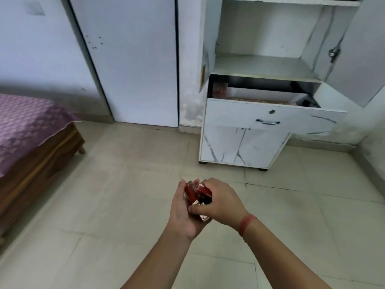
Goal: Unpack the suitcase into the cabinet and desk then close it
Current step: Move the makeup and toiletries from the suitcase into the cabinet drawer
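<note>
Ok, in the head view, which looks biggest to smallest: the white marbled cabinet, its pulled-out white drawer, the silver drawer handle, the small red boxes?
1. white marbled cabinet
2. pulled-out white drawer
3. small red boxes, nearer the camera
4. silver drawer handle

both arms forward, hands together; left hand (183, 213) cups red boxes (198, 193), right hand (218, 201) pinches them
</note>
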